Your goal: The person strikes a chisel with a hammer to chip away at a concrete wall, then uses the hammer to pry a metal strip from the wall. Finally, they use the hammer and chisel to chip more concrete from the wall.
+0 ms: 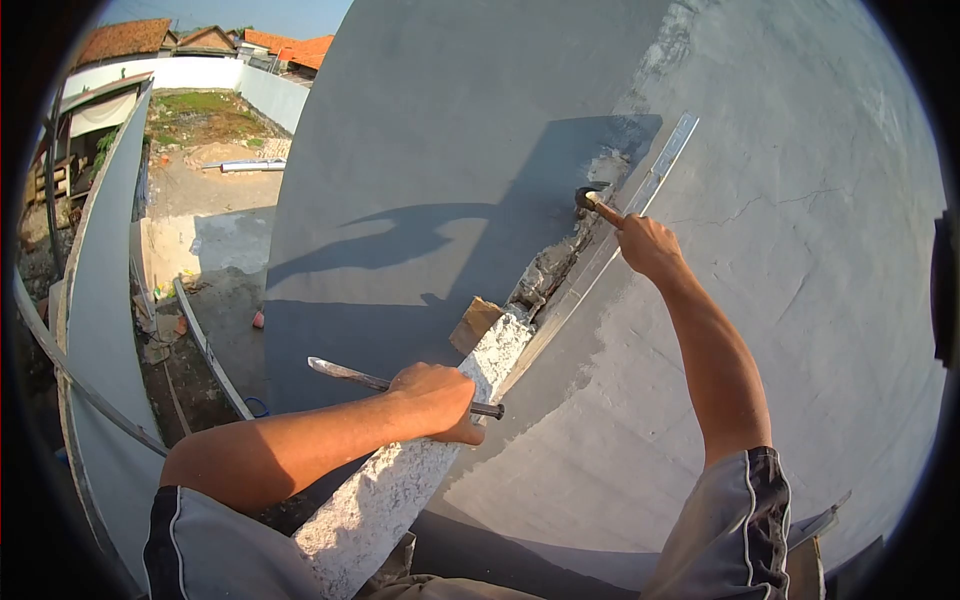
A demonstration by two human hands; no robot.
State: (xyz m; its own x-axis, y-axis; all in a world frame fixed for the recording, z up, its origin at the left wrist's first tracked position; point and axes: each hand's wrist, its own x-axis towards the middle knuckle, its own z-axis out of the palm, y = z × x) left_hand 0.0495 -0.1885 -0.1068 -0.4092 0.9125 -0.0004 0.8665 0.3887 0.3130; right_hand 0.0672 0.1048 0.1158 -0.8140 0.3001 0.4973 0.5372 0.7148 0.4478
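My right hand (648, 246) is closed round the wooden handle of a hammer (590, 197), whose dark head is at the rough broken strip (548, 268) in the grey wall. Beside that strip a long metal straightedge (640, 200) lies slanted along the wall. My left hand (440, 400) is closed round a metal chisel (350, 374), its flat end pointing left and its round end showing at the right. That hand rests on a rough white concrete beam (385, 505). A brown block (475, 325) sits by the beam's upper end.
The grey wall (770, 330) fills the middle and right, with a thin crack and shadows on it. Far below at the left are a yard (225, 220), a curved light panel (105, 270) and tiled roofs (125, 40). Scrap pieces stand at the bottom right.
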